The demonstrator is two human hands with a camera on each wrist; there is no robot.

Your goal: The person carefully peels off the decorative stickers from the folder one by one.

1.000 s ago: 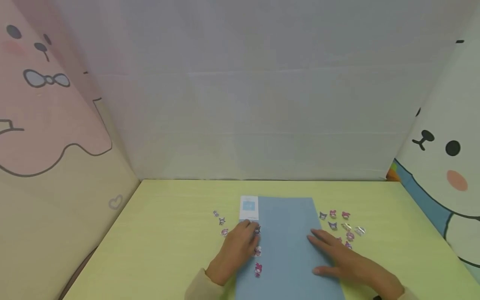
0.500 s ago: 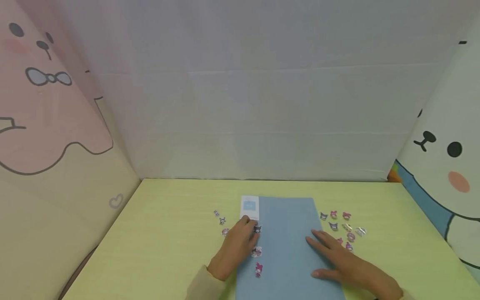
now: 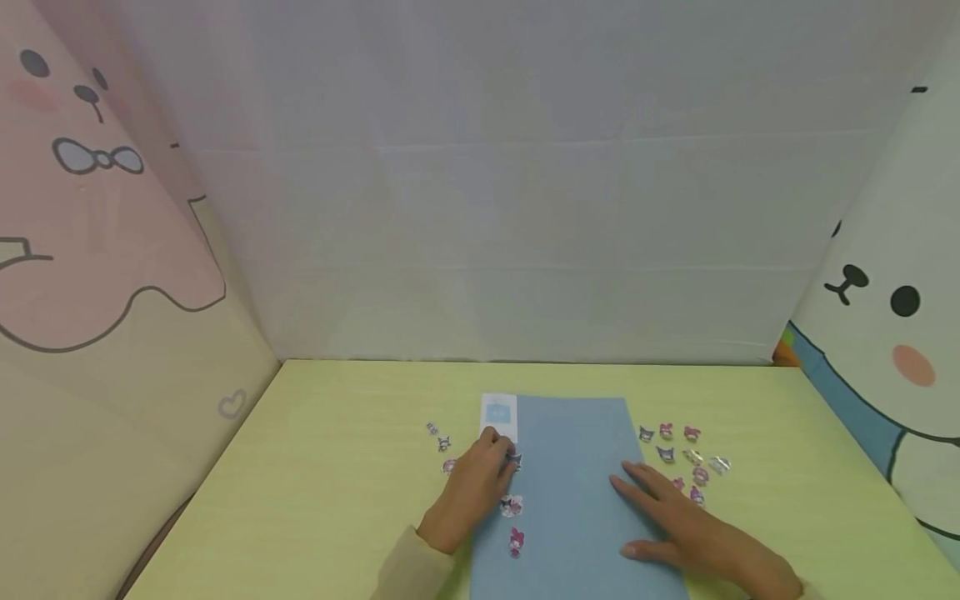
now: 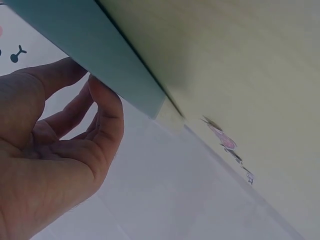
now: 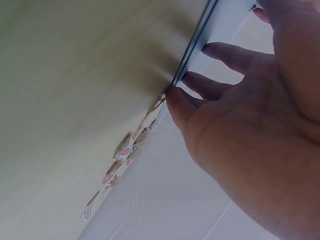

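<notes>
A light blue folder (image 3: 573, 500) lies on the table, its upper left corner carrying a white label (image 3: 498, 412). My left hand (image 3: 468, 483) is over its left edge, thumb and forefinger pinching a small dark cartoon sticker (image 3: 516, 461) at the surface; the fingers partly hide it. Below that, two more stickers lie in a column: a pink and white sticker (image 3: 512, 506) and a pink rabbit-eared sticker (image 3: 516, 542). With fingers spread, my right hand (image 3: 682, 521) rests on the folder's right side. In the left wrist view, the thumb and fingertip meet the blue cover (image 4: 115, 60).
Left of the folder, loose stickers (image 3: 443, 443) lie on the yellow table (image 3: 322, 500). Several more stickers (image 3: 665, 454), some clear-looking, are grouped beyond the right hand. A pale curtain (image 3: 480, 208) closes off the back.
My left hand has shifted very slightly, uncovering more of the pink and white sticker below it. The right fingertips have slid a little left on the folder.
</notes>
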